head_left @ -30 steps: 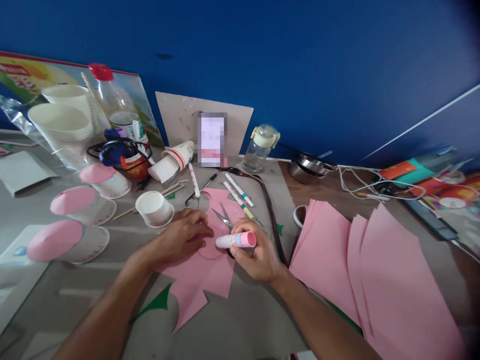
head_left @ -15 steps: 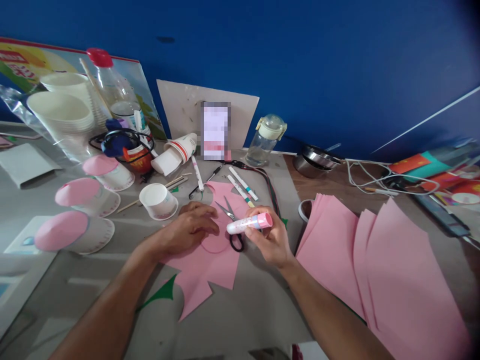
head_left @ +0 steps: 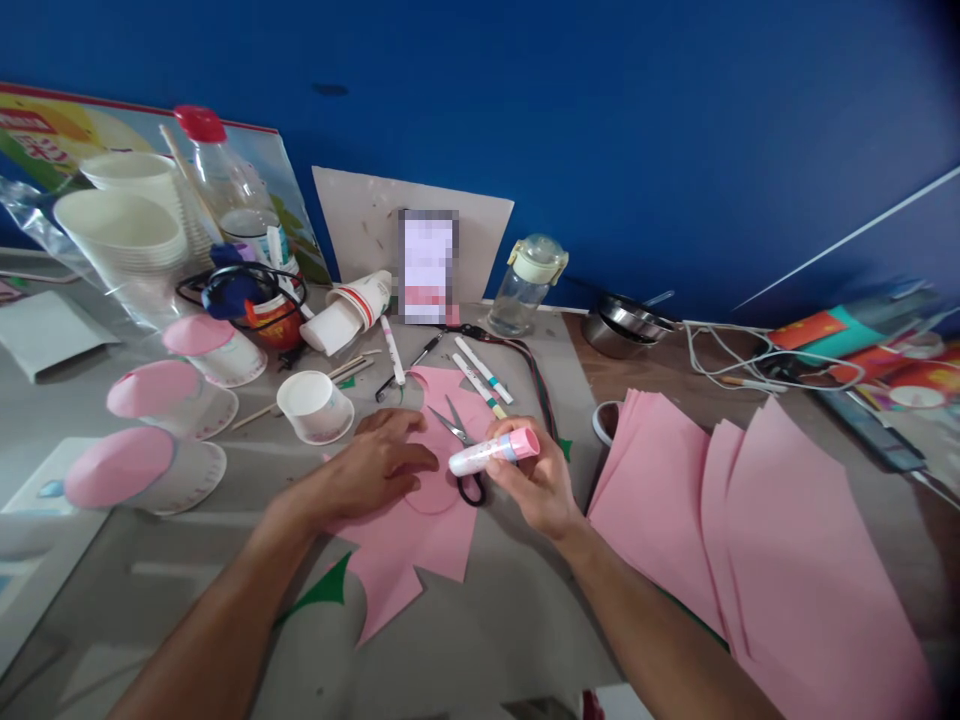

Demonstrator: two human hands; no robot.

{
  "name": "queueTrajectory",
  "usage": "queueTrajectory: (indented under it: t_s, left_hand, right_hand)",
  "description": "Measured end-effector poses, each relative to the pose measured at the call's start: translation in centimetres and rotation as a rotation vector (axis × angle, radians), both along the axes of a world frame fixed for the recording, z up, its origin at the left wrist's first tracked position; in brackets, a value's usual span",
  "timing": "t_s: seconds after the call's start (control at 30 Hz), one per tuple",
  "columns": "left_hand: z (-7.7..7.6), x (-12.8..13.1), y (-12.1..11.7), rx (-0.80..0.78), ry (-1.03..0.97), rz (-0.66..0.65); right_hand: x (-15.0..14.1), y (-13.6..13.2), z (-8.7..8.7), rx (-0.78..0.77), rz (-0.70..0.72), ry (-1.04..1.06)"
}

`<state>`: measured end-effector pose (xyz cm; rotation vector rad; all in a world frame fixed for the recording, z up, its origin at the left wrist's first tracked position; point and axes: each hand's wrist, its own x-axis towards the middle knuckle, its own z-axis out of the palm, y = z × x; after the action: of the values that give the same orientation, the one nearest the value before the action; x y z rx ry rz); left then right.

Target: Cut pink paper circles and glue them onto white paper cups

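A glue stick (head_left: 486,455) with a pink cap lies tilted in my right hand (head_left: 541,485), whose fingers are closed around it. My left hand (head_left: 382,462) is over the cut pink paper (head_left: 439,545), fingers loosely bent and apart, with nothing held. On that paper a round outline shows, partly under the left hand. Scissors (head_left: 459,428) with black handles lie on the paper, blades parted, just behind the glue stick; one handle loop shows below it. A white paper cup (head_left: 315,408) stands left of my left hand.
Several pink-topped cups (head_left: 120,468) line the left side. Behind stand stacked paper cups (head_left: 124,225), a red-capped bottle (head_left: 225,170), a propped phone (head_left: 427,265) and a glass bottle (head_left: 529,285). Markers (head_left: 484,370) lie beyond the hands. Pink sheets (head_left: 795,530) lie right; a green scrap (head_left: 326,585) is in front.
Both hands are in nearly the same place, the right still holding the glue stick. The left fingers look slightly more spread. The whole view has shifted a little.
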<state>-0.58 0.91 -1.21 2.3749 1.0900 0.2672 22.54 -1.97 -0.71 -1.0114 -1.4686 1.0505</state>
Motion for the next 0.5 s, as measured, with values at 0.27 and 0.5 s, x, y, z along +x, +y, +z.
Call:
queueTrajectory:
  t_s: [0.27,0.5]
  left_hand:
    - [-0.41,0.56,0.08,0.047,-0.073,-0.078]
    - [-0.75,0.37,0.1,0.061,-0.054,-0.11]
  right_hand:
    - [0.28,0.08,-0.18,0.006,-0.006,-0.01]
    - [0.28,-0.08,-0.09,0.031,0.01,-0.065]
